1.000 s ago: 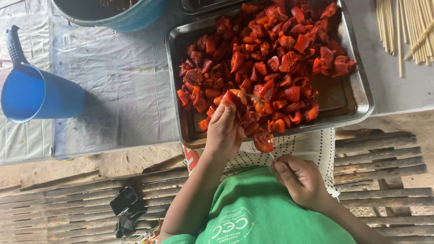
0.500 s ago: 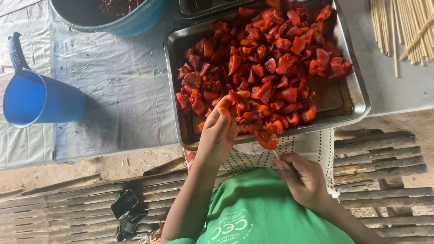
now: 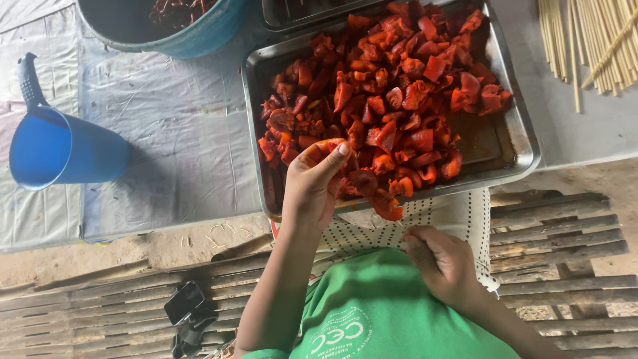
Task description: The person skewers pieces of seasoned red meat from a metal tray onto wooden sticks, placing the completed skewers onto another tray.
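Fingers of the left hand (image 3: 311,186) pinch a glossy red-orange meat piece (image 3: 327,146); right hand (image 3: 444,262) fisted.

Soft, even daylight, no hard glare. Faint sheen on metal tray (image 3: 525,143) rim. Diffuse shadow right of blue jug (image 3: 66,153). Focus sharp centre; slight motion blur on left hand (image 3: 312,183).

Skewer in the right hand (image 3: 442,262) mostly hidden; blue tub (image 3: 166,23) cut off at top.
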